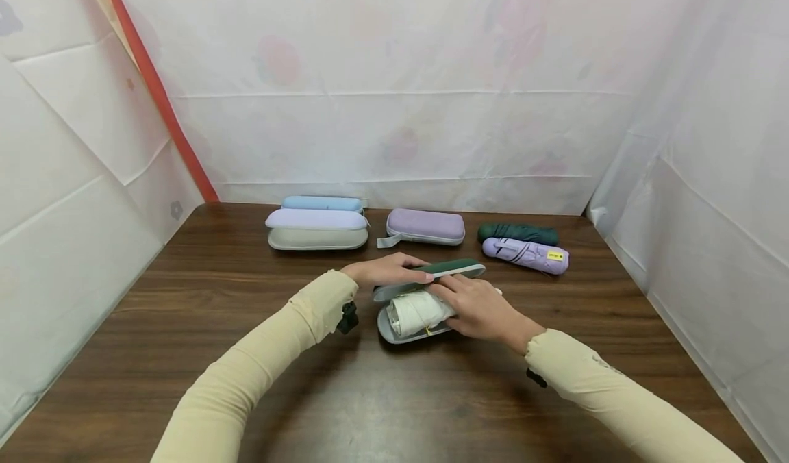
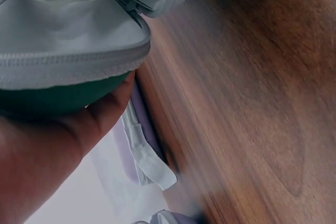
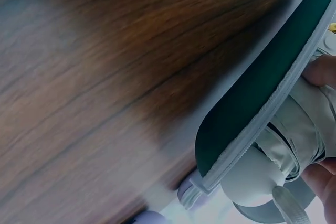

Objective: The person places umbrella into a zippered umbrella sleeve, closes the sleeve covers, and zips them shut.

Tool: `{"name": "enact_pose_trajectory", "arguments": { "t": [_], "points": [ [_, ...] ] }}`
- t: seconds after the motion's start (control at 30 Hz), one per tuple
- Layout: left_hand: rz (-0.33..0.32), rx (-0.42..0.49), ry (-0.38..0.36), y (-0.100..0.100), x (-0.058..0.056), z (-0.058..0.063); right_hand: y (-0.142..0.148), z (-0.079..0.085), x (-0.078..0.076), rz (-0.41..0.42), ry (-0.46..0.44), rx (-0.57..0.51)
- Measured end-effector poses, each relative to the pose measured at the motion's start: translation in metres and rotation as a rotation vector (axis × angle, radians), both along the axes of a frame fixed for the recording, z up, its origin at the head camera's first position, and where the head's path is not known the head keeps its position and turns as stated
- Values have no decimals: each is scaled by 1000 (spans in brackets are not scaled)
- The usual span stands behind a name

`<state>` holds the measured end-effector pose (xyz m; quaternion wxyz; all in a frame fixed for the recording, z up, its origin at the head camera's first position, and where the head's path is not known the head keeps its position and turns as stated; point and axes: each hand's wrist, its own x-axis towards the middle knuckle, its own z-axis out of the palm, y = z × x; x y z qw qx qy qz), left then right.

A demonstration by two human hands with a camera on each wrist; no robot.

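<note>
An opened zip case [image 1: 456,266], green outside and grey inside, stands in front of me on the brown table. Inside it lies a folded pale umbrella [image 1: 411,314], whose rounded white handle [image 3: 252,177] shows in the right wrist view. My left hand [image 1: 387,271] holds the raised green lid by its edge, fingers behind the green shell [image 2: 63,98]. With thumb and fingers on either side, my right hand [image 1: 483,310] grips the umbrella at the case's right part. The far end of the umbrella is partly hidden under that hand.
At the back left are a light blue case [image 1: 323,203], a pale lavender case [image 1: 316,219] and a beige-grey one [image 1: 317,239] below it. A purple case [image 1: 425,224] lies behind my hands. A dark green umbrella [image 1: 524,233] and a lavender umbrella [image 1: 520,253] lie at right.
</note>
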<state>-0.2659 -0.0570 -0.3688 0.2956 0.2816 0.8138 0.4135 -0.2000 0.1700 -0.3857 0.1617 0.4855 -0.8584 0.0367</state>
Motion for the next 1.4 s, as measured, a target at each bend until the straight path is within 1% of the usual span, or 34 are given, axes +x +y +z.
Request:
{"name": "enact_pose_trajectory", "arguments": {
  "t": [0.1,0.23,0.37,0.5,0.7,0.83,0.97,1.03,1.1,1.2,1.27,1.33,1.4],
  "points": [
    [1,12,-9,-1,1,2,-2,-1,0,-7,-25,7],
    [-13,22,-10,-1,2,4,-4,-6,-1,-20,-57,10],
    [-17,17,-9,1,1,5,-4,-11,-4,-26,-71,16],
    [-15,8,-1,2,0,6,-4,-12,-6,-18,-80,26],
    [-17,-4,14,2,-3,7,-3,-7,-11,-4,-100,73],
    [-30,-27,38,2,-4,8,-1,-1,-12,14,-172,85],
    [-41,-53,64,3,-3,8,4,7,-10,26,-254,86],
    [-47,-51,69,3,-3,7,10,11,-8,41,-265,62],
    [-49,-49,68,4,-2,7,17,16,-6,82,-242,5],
    [-46,-50,54,4,1,6,29,24,-7,173,-145,-147],
    [-44,-63,54,5,5,6,36,30,-11,205,-76,-246],
    [-46,-84,72,6,8,7,44,35,-16,197,-45,-316],
    [-51,-109,112,8,11,7,51,40,-21,157,-72,-336]
  ]
}}
